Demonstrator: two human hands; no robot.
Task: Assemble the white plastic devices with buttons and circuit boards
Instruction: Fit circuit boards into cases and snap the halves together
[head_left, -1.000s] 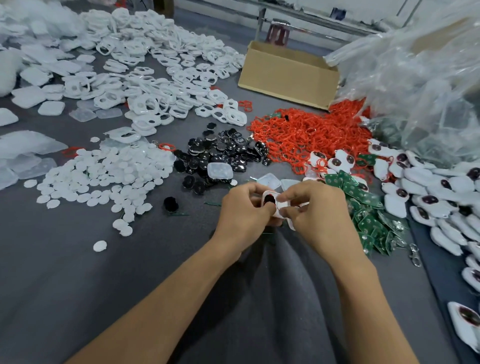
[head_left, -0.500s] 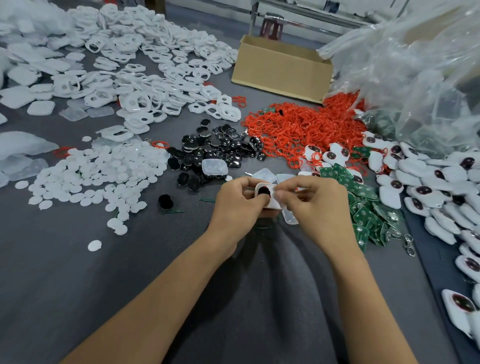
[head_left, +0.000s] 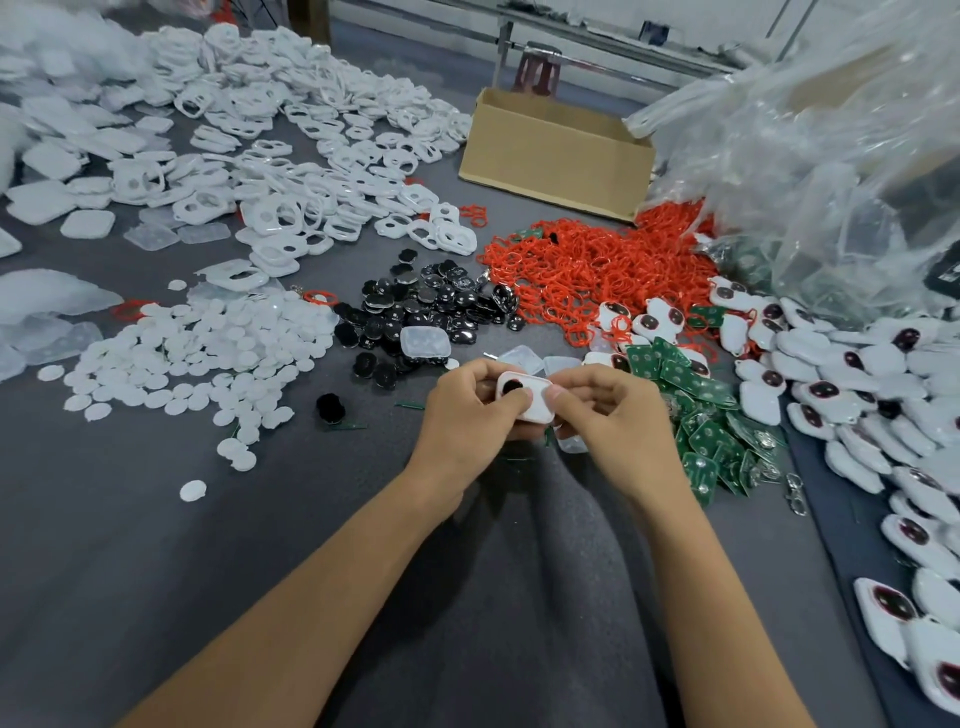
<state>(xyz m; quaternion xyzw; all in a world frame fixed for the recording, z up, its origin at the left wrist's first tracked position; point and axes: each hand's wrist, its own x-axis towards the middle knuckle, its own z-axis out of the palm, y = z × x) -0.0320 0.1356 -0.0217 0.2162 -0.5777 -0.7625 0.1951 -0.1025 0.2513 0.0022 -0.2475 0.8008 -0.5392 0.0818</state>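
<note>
Spreading over the far left of the grey table (head_left: 130, 545), a mass of white housing shells (head_left: 291, 171) is lying behind a heap of small white discs (head_left: 197, 358). Just right of the discs, a pile of glossy black buttons (head_left: 426, 312) is sitting with one translucent pad (head_left: 425, 340) resting on its near edge. In front of that pile the left hand (head_left: 467, 421) is gripping the left end of a white device (head_left: 524, 397) — fingers curled beneath it, thumb lying on its top face beside the dark round button seated there. The device is being held over the table at the centre of the view, between the two hands. The right hand (head_left: 608, 421) is pinching the opposite end, its thumb pressing on the top face and its fingers curling under. Behind the hands a tangle of red rings (head_left: 587, 270) is lying in front of an open cardboard box (head_left: 556, 150). Green circuit boards (head_left: 711, 426) are lying heaped just beside the right hand — and, further right, assembled white devices (head_left: 857, 395) with dark buttons are lining the table edge below crumpled clear plastic bags (head_left: 821, 156).
</note>
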